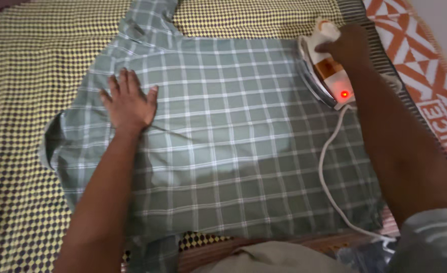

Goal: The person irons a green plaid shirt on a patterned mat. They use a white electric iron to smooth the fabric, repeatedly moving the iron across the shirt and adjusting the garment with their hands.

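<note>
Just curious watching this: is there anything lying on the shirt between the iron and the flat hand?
Nothing visible does. The right hand grips the iron at the shirt's right edge; the left hand lies flat on the left part. Only bare checked cloth lies between; the white cord trails toward the person.

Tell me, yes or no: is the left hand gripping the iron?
No: the left hand lies flat and open on the green checked shirt, while the right hand grips the white iron.
</note>
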